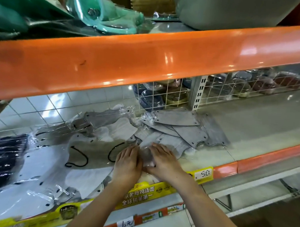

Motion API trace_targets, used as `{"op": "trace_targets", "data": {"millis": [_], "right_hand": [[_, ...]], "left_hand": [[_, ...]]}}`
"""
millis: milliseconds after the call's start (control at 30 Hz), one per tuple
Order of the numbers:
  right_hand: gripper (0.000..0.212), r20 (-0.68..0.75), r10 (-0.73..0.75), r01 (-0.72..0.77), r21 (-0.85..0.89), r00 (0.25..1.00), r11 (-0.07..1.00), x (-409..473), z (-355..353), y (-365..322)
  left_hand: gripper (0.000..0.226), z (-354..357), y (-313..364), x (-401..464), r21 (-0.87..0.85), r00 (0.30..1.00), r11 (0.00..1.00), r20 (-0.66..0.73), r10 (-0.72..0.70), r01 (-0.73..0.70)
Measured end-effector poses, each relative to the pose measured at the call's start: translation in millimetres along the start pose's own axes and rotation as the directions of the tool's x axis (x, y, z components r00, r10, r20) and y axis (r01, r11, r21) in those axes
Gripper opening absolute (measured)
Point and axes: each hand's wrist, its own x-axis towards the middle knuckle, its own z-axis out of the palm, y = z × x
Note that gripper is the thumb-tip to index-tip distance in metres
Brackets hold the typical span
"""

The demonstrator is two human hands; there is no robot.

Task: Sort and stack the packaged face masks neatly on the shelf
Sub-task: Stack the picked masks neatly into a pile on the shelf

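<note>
Item: wrapped grey mask pack (148,156), front of the shelf (247,122), pressed between left hand (128,161) and right hand (163,158), fingers flat (neither curls round it). Square its edges, then set it on the loose grey masks (182,129) behind.

yellow price tag (204,173): "5.0", dark digits on a white patch, fixed to the front edge of the mask shelf, right of the hands.
yellow banner strip (139,194): Chinese print along the shelf front below the hands; lower line reads "全球销量第一"; upper line partly covered, "老母鸡汤面" legible.
round emblem (66,212): on the same strip further left, lettering too small to read.
white handwritten label (125,223): "6元", on the lower shelf edge.
</note>
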Motion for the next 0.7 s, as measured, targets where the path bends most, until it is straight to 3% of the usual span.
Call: {"op": "trace_targets", "data": {"millis": [200,400,567,700], "right_hand": [[0.065,-0.180,-0.028,0.027,-0.012,0.983,1.000,4.9,10.8,3.3],[0.052,-0.350,-0.045,0.007,-0.110,0.936,0.994,5.1,14.2,-1.7],[0.037,-0.409,-0.036,-0.012,-0.114,0.912,0.993,2.2,19.0,-4.5],[0.036,-0.430,-0.054,0.014,-0.095,0.901,0.995,1.7,21.6,-3.7]], "left_hand": [[0.049,-3.2,-1.4,-2.3,-0.179,0.998,0.983,-0.031,-0.056,0.049],[0.037,-10.2,2.3,-1.3,-0.393,0.996,0.916,-0.007,-0.087,0.078],[0.031,-14.8,7.8,-0.3,-0.364,0.999,0.930,0.006,-0.041,0.041],[0.031,-10.9,4.9,8.7,-0.227,0.992,0.969,0.093,-0.081,0.100]]}}
